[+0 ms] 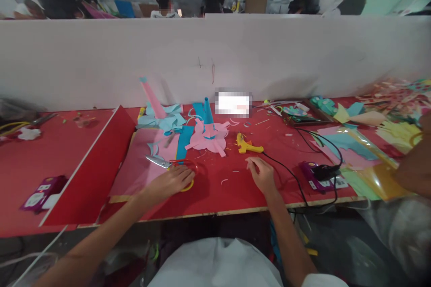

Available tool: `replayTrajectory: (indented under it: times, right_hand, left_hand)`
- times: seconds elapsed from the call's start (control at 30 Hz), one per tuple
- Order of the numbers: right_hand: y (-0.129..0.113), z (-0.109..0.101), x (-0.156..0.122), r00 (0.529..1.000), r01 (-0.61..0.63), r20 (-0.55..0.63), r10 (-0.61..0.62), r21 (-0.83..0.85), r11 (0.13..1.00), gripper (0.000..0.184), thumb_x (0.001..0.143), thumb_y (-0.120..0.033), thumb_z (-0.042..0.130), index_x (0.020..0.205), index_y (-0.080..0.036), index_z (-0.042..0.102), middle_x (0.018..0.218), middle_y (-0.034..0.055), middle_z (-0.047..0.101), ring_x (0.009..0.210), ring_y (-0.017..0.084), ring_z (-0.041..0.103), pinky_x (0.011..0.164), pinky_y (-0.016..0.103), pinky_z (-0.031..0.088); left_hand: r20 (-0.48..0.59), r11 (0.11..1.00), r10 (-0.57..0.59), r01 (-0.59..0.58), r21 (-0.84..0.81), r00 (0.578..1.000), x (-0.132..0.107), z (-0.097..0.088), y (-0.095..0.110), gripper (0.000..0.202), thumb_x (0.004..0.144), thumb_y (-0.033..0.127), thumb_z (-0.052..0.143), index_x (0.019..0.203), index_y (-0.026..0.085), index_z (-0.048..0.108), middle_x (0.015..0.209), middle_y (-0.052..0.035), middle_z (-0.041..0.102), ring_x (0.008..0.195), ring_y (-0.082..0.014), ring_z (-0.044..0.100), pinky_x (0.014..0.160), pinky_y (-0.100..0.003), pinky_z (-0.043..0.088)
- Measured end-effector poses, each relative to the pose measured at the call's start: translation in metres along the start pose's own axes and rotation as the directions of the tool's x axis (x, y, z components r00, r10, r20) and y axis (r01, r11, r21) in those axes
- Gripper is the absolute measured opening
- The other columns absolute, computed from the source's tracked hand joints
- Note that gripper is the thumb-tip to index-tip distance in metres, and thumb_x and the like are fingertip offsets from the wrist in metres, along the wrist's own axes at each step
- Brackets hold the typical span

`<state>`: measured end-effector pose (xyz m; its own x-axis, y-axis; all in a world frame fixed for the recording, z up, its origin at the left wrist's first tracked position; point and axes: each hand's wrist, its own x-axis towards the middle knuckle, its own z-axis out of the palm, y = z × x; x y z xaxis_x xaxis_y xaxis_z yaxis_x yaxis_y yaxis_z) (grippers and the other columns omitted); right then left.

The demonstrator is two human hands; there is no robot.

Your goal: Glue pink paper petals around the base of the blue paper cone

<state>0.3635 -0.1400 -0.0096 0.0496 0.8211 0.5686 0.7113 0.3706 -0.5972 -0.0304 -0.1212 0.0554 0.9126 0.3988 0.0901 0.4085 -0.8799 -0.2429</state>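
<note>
My left hand (171,180) lies on the red table (218,188) with its fingers over the red and yellow handles of a pair of scissors (160,161), whose blades point left over a pink paper sheet (141,166). My right hand (261,174) rests on the table with fingers loosely curled, holding nothing I can make out. Just beyond it lies a yellow glue gun (247,145) with a black cord. A pink paper flower with a blue cone (208,132) stands behind the scissors.
A red board (90,170) leans at the left. Blue paper scraps (161,119) lie near the white partition (215,54). A purple power strip (319,175) sits at the right, with coloured paper sheets (353,152) and another person's arm (414,166) beyond it.
</note>
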Motion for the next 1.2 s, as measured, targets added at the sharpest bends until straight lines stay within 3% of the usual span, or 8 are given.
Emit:
replayTrajectory:
  times: [0.2, 0.4, 0.5, 0.6, 0.7, 0.83, 1.0, 1.2]
  right_hand:
    - [0.001, 0.001, -0.001, 0.999, 0.037, 0.023, -0.037, -0.028, 0.999, 0.035, 0.110, -0.038, 0.047, 0.099, -0.021, 0.075, 0.080, 0.0051, 0.078, 0.074, 0.020, 0.074, 0.076, 0.033, 0.058]
    - [0.000, 0.003, -0.004, 0.999, 0.038, 0.019, -0.037, -0.052, 0.998, 0.034, 0.110, -0.038, 0.048, 0.098, -0.022, 0.074, 0.082, 0.0058, 0.078, 0.076, 0.021, 0.074, 0.077, 0.034, 0.058]
    - [0.006, -0.003, -0.003, 0.998, 0.027, -0.061, -0.034, -0.105, 0.994, 0.031, 0.109, -0.036, 0.049, 0.099, -0.022, 0.074, 0.091, 0.0093, 0.079, 0.086, 0.023, 0.073, 0.083, 0.037, 0.058]
    - [0.024, -0.013, 0.006, 0.988, -0.029, -0.157, -0.007, -0.226, 0.974, 0.030, 0.108, -0.033, 0.048, 0.111, -0.020, 0.075, 0.107, 0.0148, 0.080, 0.102, 0.029, 0.070, 0.095, 0.045, 0.056]
    - [0.044, -0.020, 0.022, 1.000, -0.018, 0.015, 0.024, -0.342, 0.939, 0.039, 0.106, -0.031, 0.048, 0.137, -0.016, 0.067, 0.131, 0.0194, 0.074, 0.124, 0.034, 0.062, 0.108, 0.053, 0.050]
    - [0.055, -0.015, 0.042, 0.960, 0.036, 0.264, 0.090, -0.438, 0.898, 0.036, 0.106, -0.029, 0.047, 0.132, -0.016, 0.069, 0.128, 0.0181, 0.075, 0.123, 0.035, 0.061, 0.106, 0.052, 0.048]
    - [0.052, -0.011, 0.039, 0.958, 0.049, 0.273, 0.089, -0.460, 0.887, 0.031, 0.109, -0.032, 0.047, 0.121, -0.020, 0.073, 0.117, 0.0132, 0.078, 0.111, 0.032, 0.064, 0.099, 0.044, 0.047]
    - [0.060, -0.024, 0.019, 0.991, -0.098, 0.034, 0.131, -0.485, 0.869, 0.035, 0.110, -0.038, 0.049, 0.127, -0.018, 0.073, 0.122, 0.0148, 0.077, 0.113, 0.031, 0.062, 0.099, 0.043, 0.046]
  left_hand:
    - [0.091, 0.997, -0.001, 0.008, -0.081, 0.996, -0.057, 0.003, -0.039, 0.045, 0.100, 0.001, 0.052, 0.133, 0.022, 0.072, 0.132, -0.0070, 0.079, 0.127, -0.0218, 0.071, 0.119, -0.039, 0.048]
    - [0.000, 0.997, -0.065, 0.065, -0.052, 0.998, -0.064, -0.016, -0.036, 0.033, 0.098, 0.003, 0.056, 0.118, 0.021, 0.075, 0.118, -0.0054, 0.081, 0.111, -0.0226, 0.073, 0.107, -0.039, 0.051]
    - [-0.190, 0.995, -0.098, 0.097, -0.012, 0.977, -0.043, -0.008, -0.024, 0.026, 0.096, 0.001, 0.055, 0.089, 0.019, 0.072, 0.091, -0.0052, 0.079, 0.086, -0.0208, 0.070, 0.087, -0.036, 0.053]
    - [-0.417, 0.991, -0.113, 0.075, -0.107, 0.902, 0.001, 0.008, -0.011, 0.034, 0.093, -0.003, 0.046, 0.070, 0.020, 0.058, 0.069, -0.0023, 0.065, 0.066, -0.0167, 0.058, 0.067, -0.031, 0.044]
    - [-0.564, 0.980, -0.121, 0.009, -0.198, 0.817, 0.059, 0.022, -0.005, 0.034, 0.085, -0.004, 0.042, 0.063, 0.021, 0.048, 0.059, 0.0002, 0.052, 0.057, -0.0161, 0.046, 0.057, -0.032, 0.033]
    - [-0.646, 0.969, -0.103, -0.069, -0.235, 0.756, 0.118, 0.037, -0.010, 0.031, 0.081, -0.004, 0.042, 0.062, 0.021, 0.047, 0.060, -0.0004, 0.050, 0.059, -0.0158, 0.045, 0.058, -0.032, 0.032]
    - [-0.672, 0.955, -0.119, -0.101, -0.279, 0.731, 0.129, 0.049, -0.003, 0.031, 0.079, -0.005, 0.040, 0.061, 0.020, 0.046, 0.059, 0.0002, 0.049, 0.057, -0.0142, 0.042, 0.057, -0.031, 0.028]
    - [-0.650, 0.929, -0.161, -0.109, -0.354, 0.743, 0.117, 0.047, 0.002, 0.032, 0.084, -0.003, 0.041, 0.062, 0.020, 0.045, 0.060, 0.0006, 0.048, 0.058, -0.0140, 0.040, 0.056, -0.032, 0.026]
